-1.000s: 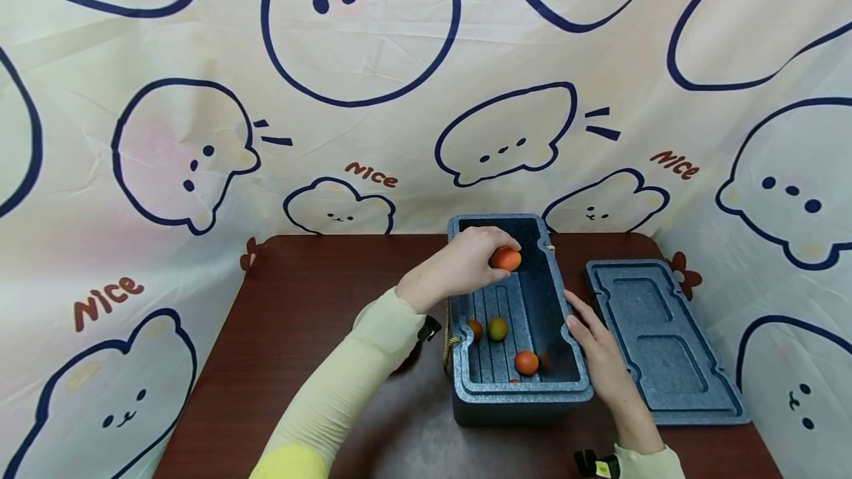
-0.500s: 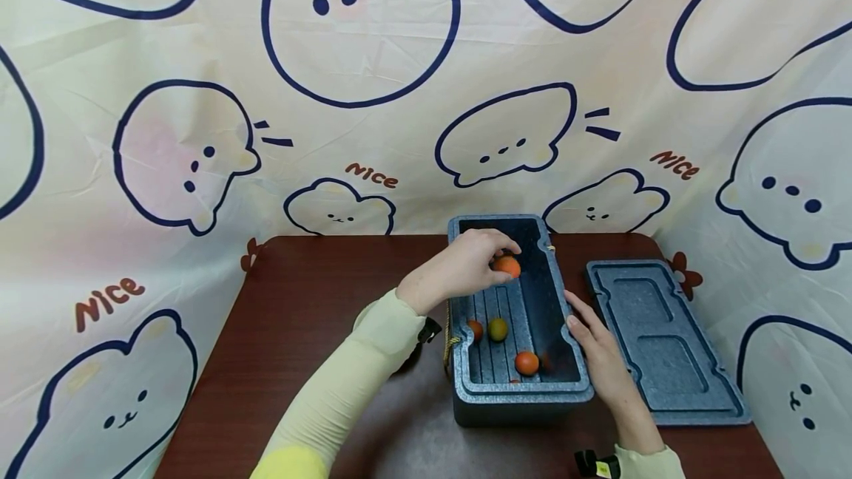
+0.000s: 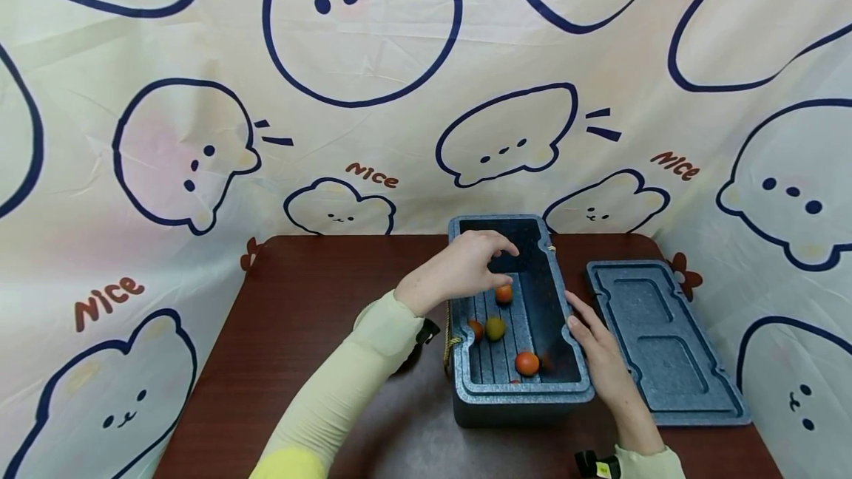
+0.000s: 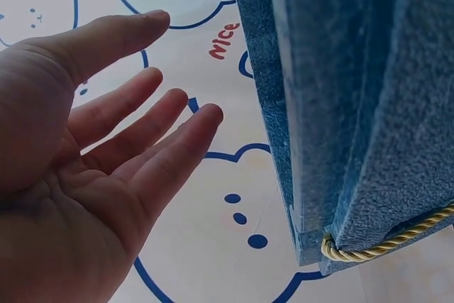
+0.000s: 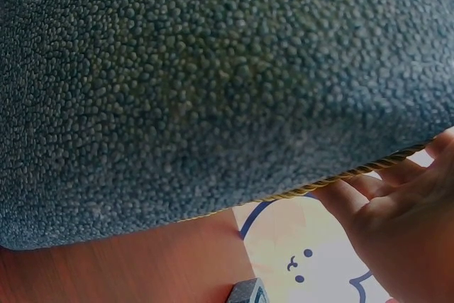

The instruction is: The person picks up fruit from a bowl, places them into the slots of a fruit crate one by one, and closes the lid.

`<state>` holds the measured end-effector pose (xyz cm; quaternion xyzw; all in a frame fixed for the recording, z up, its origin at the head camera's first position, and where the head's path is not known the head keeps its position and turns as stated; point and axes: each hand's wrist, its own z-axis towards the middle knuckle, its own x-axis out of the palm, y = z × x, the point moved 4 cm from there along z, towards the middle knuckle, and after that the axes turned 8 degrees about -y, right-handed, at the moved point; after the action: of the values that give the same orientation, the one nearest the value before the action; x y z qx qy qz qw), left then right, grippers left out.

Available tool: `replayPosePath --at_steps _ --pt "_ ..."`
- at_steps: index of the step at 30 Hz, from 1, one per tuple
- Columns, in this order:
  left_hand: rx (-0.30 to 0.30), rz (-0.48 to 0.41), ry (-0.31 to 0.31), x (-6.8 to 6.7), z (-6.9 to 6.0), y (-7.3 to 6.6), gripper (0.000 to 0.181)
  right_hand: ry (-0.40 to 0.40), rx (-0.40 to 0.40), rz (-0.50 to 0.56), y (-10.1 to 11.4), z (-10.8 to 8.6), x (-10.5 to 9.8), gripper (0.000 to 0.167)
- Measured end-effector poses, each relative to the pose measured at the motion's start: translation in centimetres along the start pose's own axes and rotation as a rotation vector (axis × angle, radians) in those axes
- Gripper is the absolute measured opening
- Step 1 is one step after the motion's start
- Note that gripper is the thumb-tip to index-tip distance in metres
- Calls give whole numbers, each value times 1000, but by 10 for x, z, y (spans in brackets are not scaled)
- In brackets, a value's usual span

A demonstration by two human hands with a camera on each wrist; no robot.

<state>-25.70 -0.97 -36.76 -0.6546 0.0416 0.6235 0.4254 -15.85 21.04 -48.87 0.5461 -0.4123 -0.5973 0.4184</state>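
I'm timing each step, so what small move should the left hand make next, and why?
Probably lift the left hand up and out of the blue-grey box: its fingers are apart and hold nothing, and a round orange item shows just below its thumb, inside the box. The right hand, against the box's side, could steady it meanwhile.

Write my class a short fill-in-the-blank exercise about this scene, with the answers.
1. The left grip holds ____.
2. The right grip touches the ____ that contains the round items.
3. In the head view, the lid lies to the ____ of the box.
Missing words: nothing; box; right.
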Motion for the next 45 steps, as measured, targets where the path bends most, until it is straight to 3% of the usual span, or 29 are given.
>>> replayPosePath --at_steps 14,22,26,35,45 --pt "4 10 -21 -2 -4 3 40 9 -15 30 0 -1 -1 51" --pt "4 -26 -75 -9 -18 16 36 11 -28 30 1 0 1 50" --pt "-7 -57 -146 -17 -28 28 38 9 -24 32 1 0 0 50" --pt "-108 -124 -315 -29 -58 64 62 8 -18 26 1 0 0 51" --pt "-266 -117 -330 -16 -101 117 50 6 -17 20 1 -1 0 51"
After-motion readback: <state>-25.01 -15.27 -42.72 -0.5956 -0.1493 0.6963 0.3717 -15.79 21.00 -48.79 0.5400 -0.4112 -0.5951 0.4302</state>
